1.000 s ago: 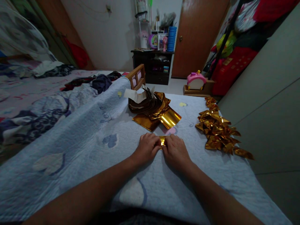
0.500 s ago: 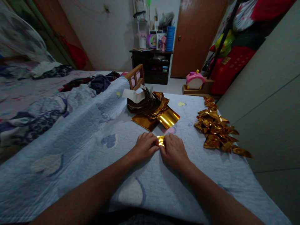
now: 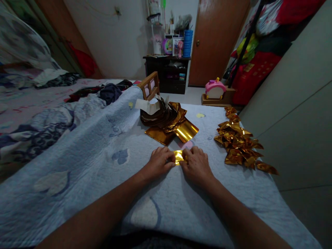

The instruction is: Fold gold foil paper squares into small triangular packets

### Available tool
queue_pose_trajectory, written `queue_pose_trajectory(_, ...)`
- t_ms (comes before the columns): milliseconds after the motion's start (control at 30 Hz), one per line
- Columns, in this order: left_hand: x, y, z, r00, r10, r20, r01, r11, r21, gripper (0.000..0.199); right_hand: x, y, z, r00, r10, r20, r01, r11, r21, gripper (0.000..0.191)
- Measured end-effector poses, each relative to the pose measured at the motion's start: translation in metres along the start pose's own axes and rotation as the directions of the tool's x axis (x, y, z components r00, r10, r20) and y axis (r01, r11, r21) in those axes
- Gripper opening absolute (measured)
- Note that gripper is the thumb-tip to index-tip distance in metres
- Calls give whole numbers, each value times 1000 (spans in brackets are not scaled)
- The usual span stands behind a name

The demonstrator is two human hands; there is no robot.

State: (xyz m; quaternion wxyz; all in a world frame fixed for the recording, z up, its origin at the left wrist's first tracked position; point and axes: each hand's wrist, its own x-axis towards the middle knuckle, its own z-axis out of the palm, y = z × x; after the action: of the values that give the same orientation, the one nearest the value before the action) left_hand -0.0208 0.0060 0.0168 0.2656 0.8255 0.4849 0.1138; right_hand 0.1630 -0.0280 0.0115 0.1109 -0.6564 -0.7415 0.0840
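Blue heart-patterned cover [image 3: 166, 204], centre of frame: gold foil piece [image 3: 178, 157] gripped at both ends.
Closed fingers of left hand [image 3: 161, 162] and right hand [image 3: 197, 165] are curled onto it.

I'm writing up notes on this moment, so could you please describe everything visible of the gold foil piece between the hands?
The gold foil piece is small, bright and shiny, like metallic paper, with pale glints. It lies roughly flat, at or just above the light blue quilt. The left hand holds its left end, the right hand its right. Only the middle shows; fingers hide both ends, and I cannot tell how it is folded, if at all.
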Motion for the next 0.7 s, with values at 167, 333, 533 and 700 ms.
queue_pose_trajectory(167, -1, -1, 1, 1000, 2, -7, -2, 1000, 1, 5, -1, 15, -3, 1000, 1, 7, -1, 1000, 8, 24)
queue_pose_trajectory(333, -1, -2, 2, 1000, 5, -16, -5, 1000, -2, 5, -2, 34, -2, 1000, 6, -29, -6, 1000, 15, 34)
queue_pose_trajectory(533, 0, -4, 2, 1000, 10, -11, -10, 1000, 6, 5, 1, 50, -2, 1000, 1, -1, 0, 999, 36, 20)
queue_pose_trajectory(700, -1, -6, 3, 999, 35, -22, -35, 999, 9, 7, 5, 51, -1, 1000, -17, -7, 18, 993, 119, 22)
